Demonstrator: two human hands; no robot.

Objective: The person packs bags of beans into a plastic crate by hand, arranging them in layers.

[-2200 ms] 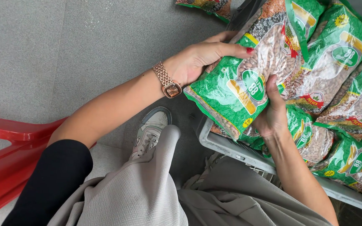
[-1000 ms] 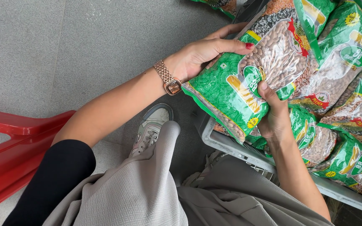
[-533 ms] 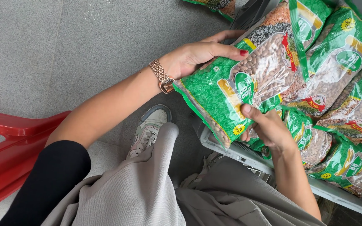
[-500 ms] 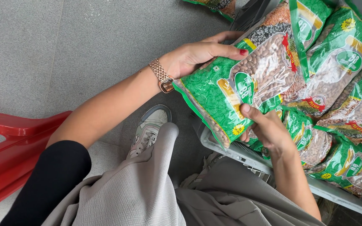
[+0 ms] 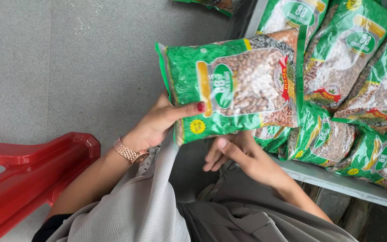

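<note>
The green bean packet (image 5: 234,87) hides the right hand (image 5: 240,157)'s fingertips, so its grip is unclear; left hand (image 5: 160,123) pinches the glossy packet's lower edge.

The light is soft and even, like daylight, and the picture is bright. White shine sits on the glossy green plastic bag of brown beans (image 5: 242,85) in the middle, and on the stacked green bean bags (image 5: 354,89) at 2 o'clock. The grey speckled floor (image 5: 68,58) at 10 o'clock shows no hard shadows. It is darker under the bags at 5 o'clock. Everything looks sharp, with little blur.
</note>
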